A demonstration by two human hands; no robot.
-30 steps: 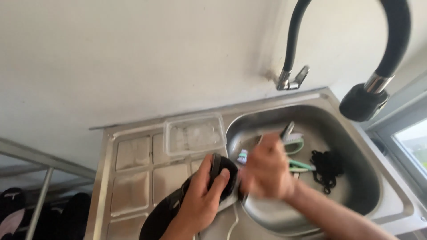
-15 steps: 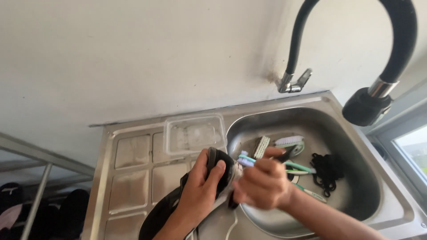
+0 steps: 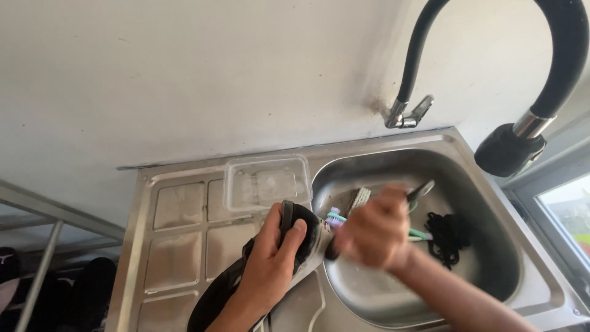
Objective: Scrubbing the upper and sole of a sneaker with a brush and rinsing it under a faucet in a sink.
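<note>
My left hand (image 3: 273,261) grips a black shoe (image 3: 307,230) by its upper and holds it over the near-left rim of the steel sink (image 3: 491,184). My right hand (image 3: 372,233), blurred by motion, is closed on a toothbrush (image 3: 421,189) with a dark handle that points up and right. Its bristle end is hidden at the shoe's edge. A second toothbrush (image 3: 335,216) with a green handle and purple bristles lies in the basin just right of the shoe.
A clear plastic tray (image 3: 264,183) sits on the ribbed drainboard (image 3: 178,246). In the basin lie black laces (image 3: 448,237) and a small ribbed scrub pad (image 3: 358,198). A black flexible tap (image 3: 510,147) arches over the right side. Dark shoes (image 3: 92,280) rest on the floor at left.
My right hand has shifted up and right across the shoe with the toothbrush, its handle now tilted upward. My left hand keeps the same hold on the shoe.
</note>
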